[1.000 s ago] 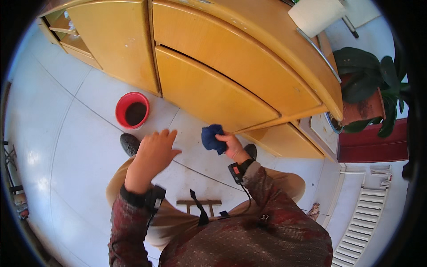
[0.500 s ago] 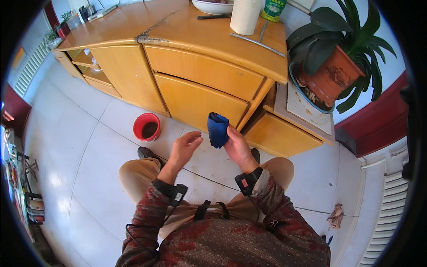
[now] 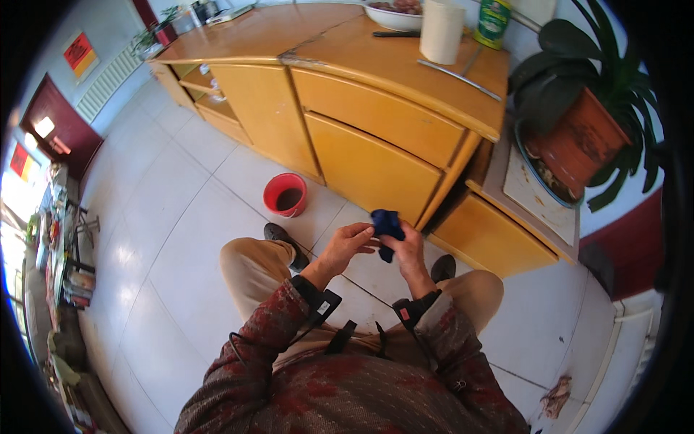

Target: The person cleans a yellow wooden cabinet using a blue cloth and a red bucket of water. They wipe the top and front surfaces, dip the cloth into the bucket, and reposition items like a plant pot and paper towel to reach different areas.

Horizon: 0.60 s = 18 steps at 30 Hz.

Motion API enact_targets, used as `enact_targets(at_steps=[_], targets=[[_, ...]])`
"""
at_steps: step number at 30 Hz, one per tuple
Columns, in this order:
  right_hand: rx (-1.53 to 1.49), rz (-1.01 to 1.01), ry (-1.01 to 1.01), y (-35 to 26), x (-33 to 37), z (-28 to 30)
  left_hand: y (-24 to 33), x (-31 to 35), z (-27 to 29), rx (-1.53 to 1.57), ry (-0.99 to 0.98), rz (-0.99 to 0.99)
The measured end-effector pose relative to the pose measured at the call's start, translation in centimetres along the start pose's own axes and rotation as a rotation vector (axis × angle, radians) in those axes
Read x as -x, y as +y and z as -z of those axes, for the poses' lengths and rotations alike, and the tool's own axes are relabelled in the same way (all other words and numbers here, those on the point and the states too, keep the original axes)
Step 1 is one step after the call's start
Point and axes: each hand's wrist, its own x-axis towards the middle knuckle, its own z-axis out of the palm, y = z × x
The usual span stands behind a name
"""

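Note:
A dark blue folded cloth (image 3: pixel 387 223) is held up in front of me, above the floor between my knees. My right hand (image 3: pixel 410 252) is closed round it, with fingers across its front and part of the cloth hanging below them. My left hand (image 3: pixel 348 247) meets the cloth's left edge, its thumb and fingertips drawn together there; the exact grip is partly hidden. Beyond my left shoe, a red bucket (image 3: pixel 285 197) with dark contents stands on the floor.
A yellow wooden cabinet (image 3: pixel 376 155) spans the far side, bearing a paper roll (image 3: pixel 442 32), a green container (image 3: pixel 493 23), a white bowl (image 3: pixel 394 17) and a metal bar (image 3: pixel 459 79). A potted plant (image 3: pixel 578 148) stands at right. A crumpled scrap (image 3: pixel 555 398) lies lower right.
My left hand has come right to the cloth, closing the gap between the hands. The cloth has turned and bunched in my right hand. The whole view has shifted.

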Motion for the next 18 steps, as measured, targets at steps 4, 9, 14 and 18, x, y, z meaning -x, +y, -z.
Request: enact_targets(at_steps=[4,9,14,18], targets=[[-0.365,-0.198,0.271,1.6,-0.2,1.6,-2.2,-3.5,5.9,-0.028,0.198,0.175],[-0.352,-0.247,0.325,2.2,-0.6,3.1,-10.2,-9.4,18.8,0.197,0.855,0.275],[-0.315,-0.391,0.314,2.0,-1.2,0.7,-16.4,-12.8,31.5,0.308,1.012,0.33],[-0.252,-0.419,0.241,2.8,-2.3,-1.2,-19.5,-13.2,36.9,-0.656,1.011,0.196]])
